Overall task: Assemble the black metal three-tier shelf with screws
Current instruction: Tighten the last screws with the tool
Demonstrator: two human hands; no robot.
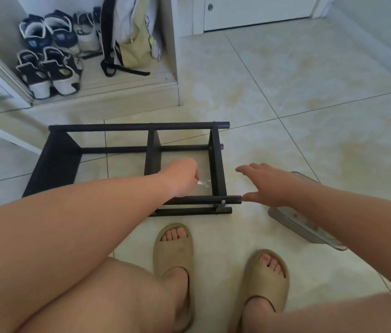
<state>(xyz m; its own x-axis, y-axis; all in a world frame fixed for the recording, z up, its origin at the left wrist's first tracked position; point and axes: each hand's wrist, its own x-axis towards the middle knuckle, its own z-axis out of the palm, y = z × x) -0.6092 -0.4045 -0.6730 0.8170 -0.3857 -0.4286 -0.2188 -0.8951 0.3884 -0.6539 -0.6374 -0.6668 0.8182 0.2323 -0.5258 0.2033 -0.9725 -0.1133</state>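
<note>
The black metal shelf (127,150) lies on its side on the tiled floor, its three tier panels standing on edge between four tubes. A silver screw (223,202) shows in the near tube by the right-hand panel (216,164). My left hand (182,175) is curled inside the frame and pinches a small whitish piece (203,183) just left of that panel. My right hand (265,182) hovers with spread fingers to the right of the frame, its thumb at the end of the near tube (236,199).
A clear plastic tray (295,224) lies on the floor under my right forearm. My feet in beige slippers (174,248) stand close to the shelf's near side. A low cabinet niche with several shoes (50,56) and a bag (132,39) is at the back left.
</note>
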